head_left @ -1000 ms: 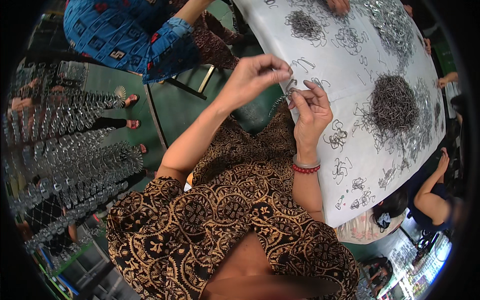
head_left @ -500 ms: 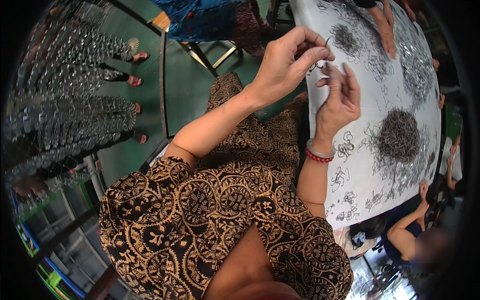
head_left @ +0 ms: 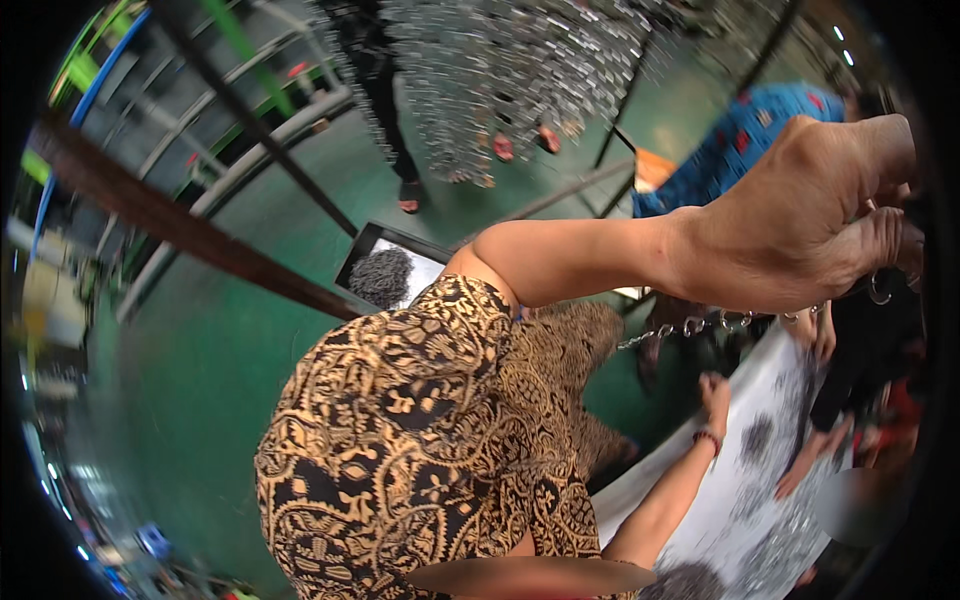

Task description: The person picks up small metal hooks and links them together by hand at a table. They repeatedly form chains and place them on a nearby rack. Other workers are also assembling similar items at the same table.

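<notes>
My left hand (head_left: 810, 220) is raised large at the upper right, fingers pinched together. From beneath it trails a chain of metal rings (head_left: 692, 326), running back leftward below my forearm; its end by the fingers is partly hidden at the dark rim. Lower down, my right hand (head_left: 714, 395) is closed above the edge of the white-topped table (head_left: 640, 485), a red bead bracelet on its wrist. Whatever is in its fingers is too small to make out. On the table lie heaps of small dark metal pieces (head_left: 757, 438), somewhat blurred.
Many metal chains (head_left: 450, 90) hang at the top, with people's feet behind them. A tray (head_left: 425, 277) holding a dark heap (head_left: 380, 277) stands by my left elbow. A brown bar (head_left: 200, 225) crosses the left. Other people's hands (head_left: 822, 330) reach over the table's far side.
My hands have parted: the left rose up and right toward the camera, the right stayed low near the table. A ring chain now shows under the left. The view has turned leftward.
</notes>
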Motion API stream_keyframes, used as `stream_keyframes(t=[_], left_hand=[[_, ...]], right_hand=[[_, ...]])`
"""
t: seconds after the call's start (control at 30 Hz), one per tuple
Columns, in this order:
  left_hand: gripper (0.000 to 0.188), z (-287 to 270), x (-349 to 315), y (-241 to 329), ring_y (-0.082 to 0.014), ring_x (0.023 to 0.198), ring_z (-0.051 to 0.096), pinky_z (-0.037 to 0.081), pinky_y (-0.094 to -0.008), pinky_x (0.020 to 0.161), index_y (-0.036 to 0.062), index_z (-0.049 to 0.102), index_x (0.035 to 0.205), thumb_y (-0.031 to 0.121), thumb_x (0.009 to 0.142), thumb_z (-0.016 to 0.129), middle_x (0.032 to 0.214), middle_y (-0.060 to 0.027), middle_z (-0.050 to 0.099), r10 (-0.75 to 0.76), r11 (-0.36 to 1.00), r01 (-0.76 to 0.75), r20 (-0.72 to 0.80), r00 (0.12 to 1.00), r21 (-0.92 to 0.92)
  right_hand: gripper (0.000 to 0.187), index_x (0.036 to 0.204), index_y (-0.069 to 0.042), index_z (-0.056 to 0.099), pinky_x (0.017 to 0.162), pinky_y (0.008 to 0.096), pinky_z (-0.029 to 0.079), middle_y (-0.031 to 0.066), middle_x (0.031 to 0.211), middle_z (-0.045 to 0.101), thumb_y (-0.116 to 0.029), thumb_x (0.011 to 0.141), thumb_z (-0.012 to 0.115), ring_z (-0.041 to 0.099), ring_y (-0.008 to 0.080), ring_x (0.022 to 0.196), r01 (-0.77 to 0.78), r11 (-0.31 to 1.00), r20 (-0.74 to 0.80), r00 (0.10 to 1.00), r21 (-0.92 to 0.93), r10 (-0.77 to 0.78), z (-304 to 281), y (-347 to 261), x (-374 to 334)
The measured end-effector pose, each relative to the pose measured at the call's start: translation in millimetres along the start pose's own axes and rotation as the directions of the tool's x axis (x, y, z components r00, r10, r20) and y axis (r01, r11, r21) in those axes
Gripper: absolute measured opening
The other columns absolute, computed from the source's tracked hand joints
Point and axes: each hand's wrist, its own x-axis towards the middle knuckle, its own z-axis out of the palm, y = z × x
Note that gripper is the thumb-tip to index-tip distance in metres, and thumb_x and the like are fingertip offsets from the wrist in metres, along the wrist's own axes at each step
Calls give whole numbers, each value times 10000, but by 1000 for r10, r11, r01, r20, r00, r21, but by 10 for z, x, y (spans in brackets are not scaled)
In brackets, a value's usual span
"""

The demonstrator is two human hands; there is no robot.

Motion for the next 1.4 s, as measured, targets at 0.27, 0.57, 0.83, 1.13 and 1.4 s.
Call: stream_keyframes(t=[0.27, 0.57, 0.83, 1.13, 1.4], left_hand=[[160, -776, 243, 760, -175, 873, 691, 568, -309, 751, -2, 588, 1042, -58, 892, 590, 918, -126, 683, -103, 964, 95, 17, 995, 248], [130, -1751, 724, 1290, -119, 820, 655, 511, -247, 724, 26, 656, 1056, 105, 957, 624, 875, -58, 700, 113, 663, 175, -328, 938, 728], [121, -2558, 1241, 1556, -83, 684, 640, 500, -241, 600, -9, 665, 955, 109, 932, 658, 800, -70, 695, 212, 665, 207, -447, 869, 717], [74, -3173, 1869, 1411, -95, 587, 604, 465, -242, 485, -14, 663, 918, 53, 924, 633, 718, -70, 673, 252, 598, 139, -349, 903, 789], [67, -3424, 2167, 1395, -104, 525, 588, 457, -256, 453, 1, 654, 869, 44, 908, 621, 681, -67, 664, 260, 475, 174, -327, 909, 863]], right_hand=[[158, 897, 14, 724, 769, 391, 533, 212, 842, 710, -76, 788, 654, 700, 310, 818, -298, 954, -166, 940, 24, 298, 497, 689, -578], [171, 899, 23, 735, 810, 424, 537, 235, 881, 710, 8, 744, 665, 700, 369, 860, -268, 963, -242, 937, -38, 251, 511, 502, -731], [168, 838, 0, 744, 791, 409, 545, 240, 821, 702, -11, 704, 643, 700, 362, 812, -228, 968, -271, 943, -102, 194, 636, 776, -662], [145, 829, -8, 750, 728, 402, 546, 223, 764, 700, -20, 711, 667, 700, 353, 758, -224, 958, -252, 952, -180, 175, 714, 1162, -533], [122, 808, -12, 749, 748, 410, 549, 218, 754, 698, -33, 723, 663, 700, 353, 756, -144, 979, -277, 956, -142, 101, 501, 590, -691]])
